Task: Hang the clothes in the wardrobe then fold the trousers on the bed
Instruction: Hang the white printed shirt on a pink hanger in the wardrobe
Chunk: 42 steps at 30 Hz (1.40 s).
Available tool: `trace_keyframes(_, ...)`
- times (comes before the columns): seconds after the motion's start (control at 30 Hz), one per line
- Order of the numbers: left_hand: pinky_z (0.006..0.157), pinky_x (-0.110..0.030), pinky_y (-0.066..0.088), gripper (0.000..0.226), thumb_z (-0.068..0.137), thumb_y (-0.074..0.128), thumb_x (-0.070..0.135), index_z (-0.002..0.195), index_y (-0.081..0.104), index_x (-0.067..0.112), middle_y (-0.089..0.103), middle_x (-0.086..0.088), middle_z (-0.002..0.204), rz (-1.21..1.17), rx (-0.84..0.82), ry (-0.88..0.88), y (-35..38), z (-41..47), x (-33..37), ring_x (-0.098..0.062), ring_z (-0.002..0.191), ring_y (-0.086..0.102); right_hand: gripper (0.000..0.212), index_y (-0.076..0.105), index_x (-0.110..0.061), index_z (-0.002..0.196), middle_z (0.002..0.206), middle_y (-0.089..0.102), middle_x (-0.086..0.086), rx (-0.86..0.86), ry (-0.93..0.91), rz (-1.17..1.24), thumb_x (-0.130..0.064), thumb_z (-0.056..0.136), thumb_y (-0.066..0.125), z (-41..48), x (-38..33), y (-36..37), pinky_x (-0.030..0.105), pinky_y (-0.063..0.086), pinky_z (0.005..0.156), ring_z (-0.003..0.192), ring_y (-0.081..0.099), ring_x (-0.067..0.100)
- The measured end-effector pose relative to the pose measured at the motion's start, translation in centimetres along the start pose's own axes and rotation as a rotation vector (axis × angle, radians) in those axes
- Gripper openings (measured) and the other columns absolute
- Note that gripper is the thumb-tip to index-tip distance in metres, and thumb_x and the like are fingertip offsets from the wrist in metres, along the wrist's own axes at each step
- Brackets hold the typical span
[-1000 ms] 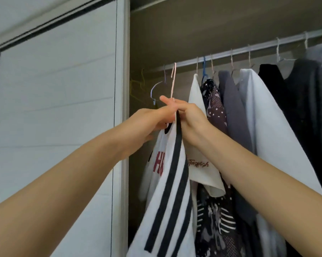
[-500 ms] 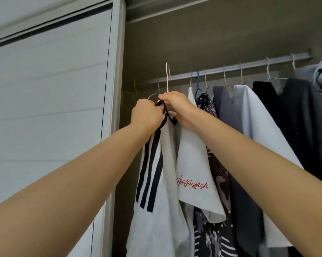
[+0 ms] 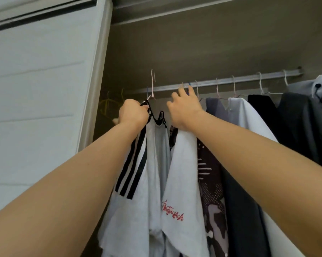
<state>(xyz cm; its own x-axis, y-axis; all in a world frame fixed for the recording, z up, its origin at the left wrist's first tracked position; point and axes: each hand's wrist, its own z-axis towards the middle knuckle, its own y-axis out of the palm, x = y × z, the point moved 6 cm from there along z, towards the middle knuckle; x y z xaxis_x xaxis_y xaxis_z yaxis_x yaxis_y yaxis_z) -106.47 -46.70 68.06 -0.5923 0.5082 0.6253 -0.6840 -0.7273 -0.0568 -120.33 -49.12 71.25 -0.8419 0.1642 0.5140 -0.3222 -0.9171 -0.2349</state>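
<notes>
Entry: hanging step, garment not yet seated on the rail, by your view.

The white panelled wardrobe door (image 3: pixel 45 89) fills the left of the frame. The long silver metal rail (image 3: pixel 240 80) runs from centre to upper right, climbing slightly.

Below the rail, right of centre, hangs a white T-shirt with red script (image 3: pixel 180 173). Just left of it hangs the white shirt with black stripes (image 3: pixel 152 164), your task item, long axis vertical, carried from its top.

Your left hand (image 3: pixel 133 114) is clenched round the shirt's black collar at the hanger neck, arm stretched up from lower left. Your right hand (image 3: pixel 184 106) holds nothing, fingers spread and reaching up toward the rail above the hung T-shirt.

The thin pink wire hanger hook (image 3: pixel 152 84) stands upright above your left hand, its tip above the rail line. The left hand is the nearer one. Judgement: the hook must come down over the rail in the gap left of your right hand.
</notes>
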Motion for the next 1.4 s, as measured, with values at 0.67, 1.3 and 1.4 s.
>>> trace_keyframes(0.67,0.109,-0.048,0.022,0.002,0.099,0.053,0.015,0.1,0.052,0.016,0.061,-0.01,0.115,0.269,0.076,0.067,6.7,6.6,2.7,-0.034,0.116,0.053,0.038,0.053,-0.009,0.13,0.126,0.04,0.02,-0.122,0.165,-0.412,-0.006,0.092,0.048,1.6,0.7,3.5,0.029,0.028,0.059,0.103,0.049,0.032)
trace_keyframes(1.3,0.095,-0.045,0.03,0.017,0.09,0.049,0.008,0.106,0.049,0.013,0.067,-0.008,0.099,0.756,0.002,0.483,12.8,4.5,0.3,-0.031,0.1,0.059,0.039,0.058,-0.011,0.125,0.127,0.047,0.023,0.103,0.055,-0.355,-0.021,0.097,0.033,-1.9,-0.7,5.0,0.052,0.032,0.099,0.114,0.042,0.044)
trace_keyframes(1.4,0.092,-0.043,0.03,0.021,0.092,0.052,0.013,0.113,0.049,0.012,0.066,-0.008,0.105,0.739,0.009,0.529,12.6,3.9,0.1,-0.03,0.1,0.06,0.05,0.04,-0.009,0.143,0.145,0.037,0.024,0.137,0.107,-0.248,-0.034,0.101,0.028,-3.1,0.2,5.9,0.062,0.021,0.105,0.136,0.025,0.049)
